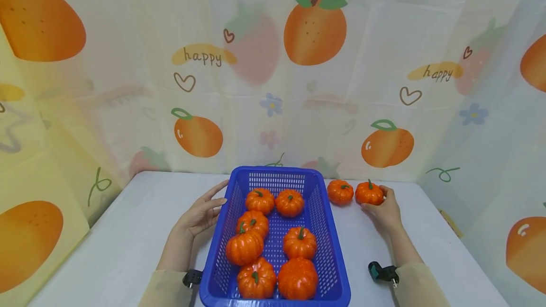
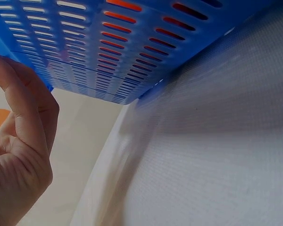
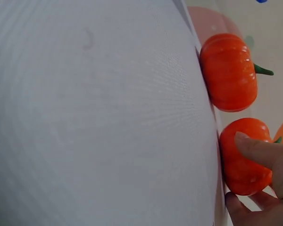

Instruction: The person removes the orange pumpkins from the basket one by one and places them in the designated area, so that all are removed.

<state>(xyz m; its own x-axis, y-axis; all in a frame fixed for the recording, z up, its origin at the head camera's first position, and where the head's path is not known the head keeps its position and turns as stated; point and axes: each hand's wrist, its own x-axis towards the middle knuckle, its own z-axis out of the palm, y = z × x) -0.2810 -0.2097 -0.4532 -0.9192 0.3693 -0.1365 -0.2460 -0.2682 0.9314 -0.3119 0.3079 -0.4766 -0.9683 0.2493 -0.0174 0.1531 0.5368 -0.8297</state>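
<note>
A blue plastic basket [image 1: 332,250] with slotted walls stands on the table and holds several small orange pumpkins [image 1: 300,243] with green stems. At its left side is my left hand [image 1: 204,214], fingers loosely bent by the rim; whether they press on it, I cannot tell. The left wrist view has this hand [image 2: 23,141] beside the slotted wall [image 2: 85,52]. To the basket's right, my right hand [image 1: 386,210] holds a pumpkin [image 1: 368,194] between thumb and fingers, the pumpkin still at table level. Another pumpkin [image 1: 340,192] sits just left of it, near the basket.
A white cloth covers the table [image 1: 115,245]. Behind and at both sides hangs a curtain [image 1: 264,108] printed with fruit. A small black device [image 1: 384,273] is on my right wrist, and a similar device [image 1: 193,277] is on my left.
</note>
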